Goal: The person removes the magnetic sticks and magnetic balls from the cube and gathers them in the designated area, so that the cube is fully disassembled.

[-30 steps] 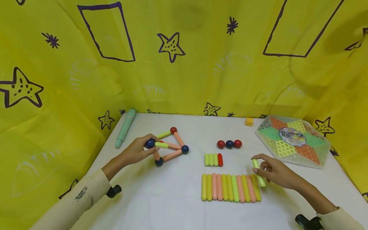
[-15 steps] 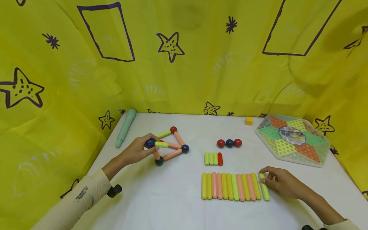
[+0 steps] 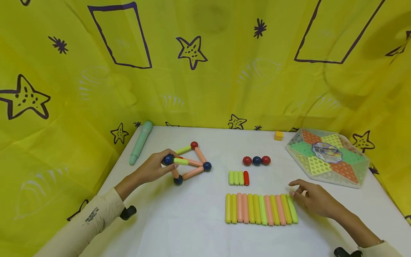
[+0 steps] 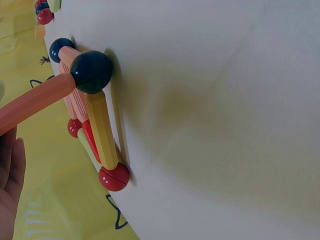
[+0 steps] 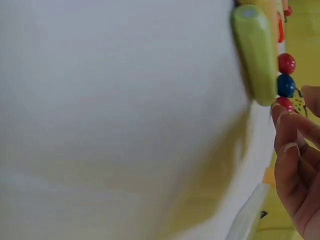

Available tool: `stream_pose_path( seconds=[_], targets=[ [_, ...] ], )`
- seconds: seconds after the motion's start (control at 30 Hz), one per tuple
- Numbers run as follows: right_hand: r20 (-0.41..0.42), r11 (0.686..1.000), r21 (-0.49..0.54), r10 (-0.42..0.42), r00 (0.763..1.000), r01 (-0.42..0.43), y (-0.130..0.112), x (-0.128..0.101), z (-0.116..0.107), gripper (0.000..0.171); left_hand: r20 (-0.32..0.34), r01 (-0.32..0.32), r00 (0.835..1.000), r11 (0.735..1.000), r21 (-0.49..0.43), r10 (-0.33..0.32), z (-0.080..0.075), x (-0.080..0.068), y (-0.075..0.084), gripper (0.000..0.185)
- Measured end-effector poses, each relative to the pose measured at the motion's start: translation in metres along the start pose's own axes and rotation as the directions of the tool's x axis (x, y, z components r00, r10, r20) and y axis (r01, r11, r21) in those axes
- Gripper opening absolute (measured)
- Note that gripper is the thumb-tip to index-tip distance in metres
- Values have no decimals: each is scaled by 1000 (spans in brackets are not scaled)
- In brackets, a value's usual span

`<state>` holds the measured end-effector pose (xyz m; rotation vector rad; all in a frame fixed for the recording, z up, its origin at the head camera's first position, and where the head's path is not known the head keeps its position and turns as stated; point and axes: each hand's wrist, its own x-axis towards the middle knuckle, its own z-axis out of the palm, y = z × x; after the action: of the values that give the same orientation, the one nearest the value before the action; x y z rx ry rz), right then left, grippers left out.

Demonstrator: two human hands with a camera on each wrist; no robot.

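I see a white tabletop [image 3: 199, 235] backed by a yellow cloth [image 3: 224, 82] printed with dark purple stars and rectangle outlines. The rod-and-ball frame [image 3: 187, 162] combines peach and yellow-green rods with dark blue and red balls. The long row of plastic rods [image 3: 260, 209] alternates yellow, peach and light green. The short row [image 3: 238, 178] shows three light green rods and one red. Three loose balls [image 3: 256, 160] run red, blue, red. The hexagonal board [image 3: 325, 157] carries orange, green and yellow triangles. I also note a mint-green marker [image 3: 140, 142], a small orange-yellow cube [image 3: 278, 135] and cream sleeves [image 3: 86, 228].
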<state>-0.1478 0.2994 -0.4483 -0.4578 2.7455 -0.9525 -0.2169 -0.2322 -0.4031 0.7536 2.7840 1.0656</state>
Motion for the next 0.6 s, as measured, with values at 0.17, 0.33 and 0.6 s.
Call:
stream_pose_path(
  seconds=[0.17, 0.33, 0.6],
  targets=[
    [-49, 999, 0, -52, 997, 52, -28, 27, -5, 26, -1, -9, 1000, 1000, 5, 9, -2, -1, -1, 26],
    [9, 979, 41, -200, 980, 200, -72, 71, 6, 23, 5, -26, 1000, 1000, 14, 26, -3, -3, -1, 28],
    [98, 937, 102, -345, 934, 336, -149, 142, 38, 23, 2, -27, 1000, 1000, 4, 27, -8, -4, 1, 36]
  ],
)
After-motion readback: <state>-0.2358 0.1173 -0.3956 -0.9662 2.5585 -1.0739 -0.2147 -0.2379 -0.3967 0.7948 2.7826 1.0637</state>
